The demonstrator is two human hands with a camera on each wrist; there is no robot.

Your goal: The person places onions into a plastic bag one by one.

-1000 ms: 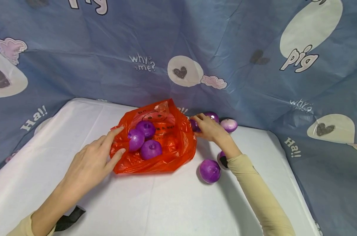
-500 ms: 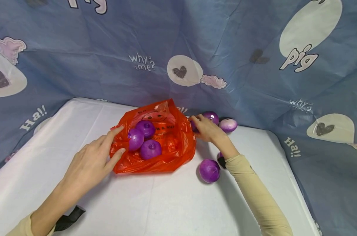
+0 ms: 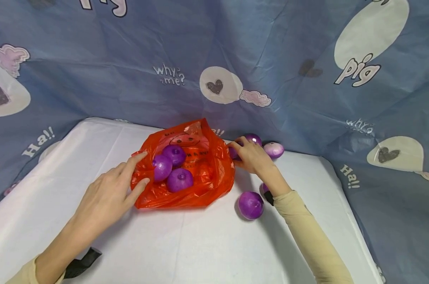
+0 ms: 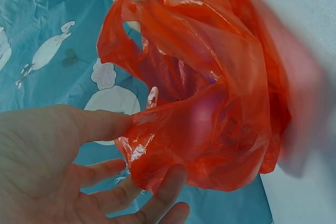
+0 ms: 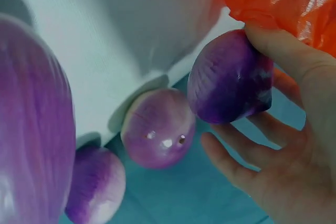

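Note:
A red plastic bag [image 3: 200, 193] lies mouth-up on the white table, with several purple onions inside, one onion [image 3: 180, 180] nearest its front. At its left rim my left hand [image 3: 106, 195] holds the thin film; the thumb and fingers reach over the edge, and the left wrist view shows the bag [image 4: 231, 129] against them. Right of the bag, my right hand [image 3: 251, 156] grips a dark purple onion [image 5: 226, 80] between thumb and fingers, its thumb beside the bag's film. The onion is partly hidden by the hand in the head view.
Behind the right hand sit a shiny purple onion [image 3: 252, 139] and a paler onion [image 3: 273, 150]. Closer to me lies another onion [image 3: 250, 205], with one more [image 3: 265, 188] partly covered by the right wrist. A patterned blue cloth [image 3: 289, 98] rises behind the table.
Both hands keep nearly the same places. The onion at the right hand shows slightly more between the fingers; the bag and other onions look unmoved, apart from a small camera shift.

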